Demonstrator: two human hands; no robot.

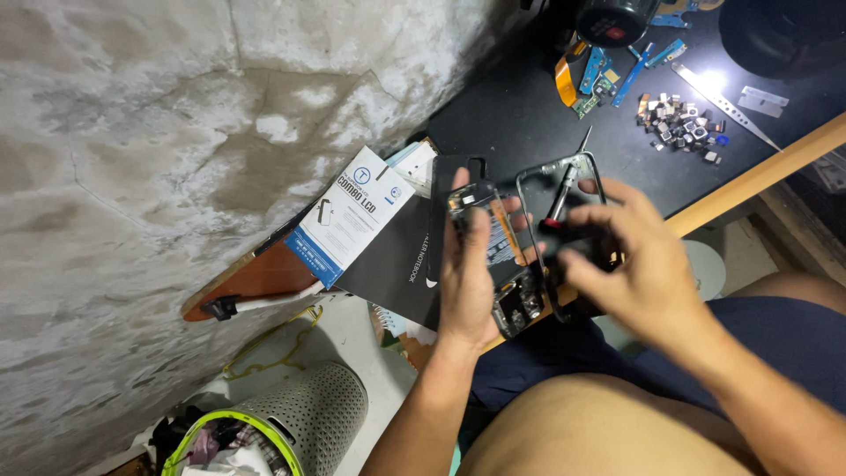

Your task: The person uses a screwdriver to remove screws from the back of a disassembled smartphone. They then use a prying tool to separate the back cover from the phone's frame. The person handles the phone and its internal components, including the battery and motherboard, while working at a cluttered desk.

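Left hand [469,280] gripping opened phone [504,264], right hand [636,264] clutching screwdriver [564,196] beside it

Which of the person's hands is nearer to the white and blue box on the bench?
Left. The left hand, holding the opened phone, is beside the white and blue box; the right hand is beyond it.

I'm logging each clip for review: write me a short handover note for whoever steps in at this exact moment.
Left hand grips an opened phone, its internals exposed, thumb along its edge.
Right hand holds a small screwdriver with a red collar, tip pointing up and away, over the phone; a loose metal frame sits around it.
On the dark mat: a pile of small parts, flex cables, metal tweezers.
Done: phone is open. Left: whether screws remain cannot be seen.
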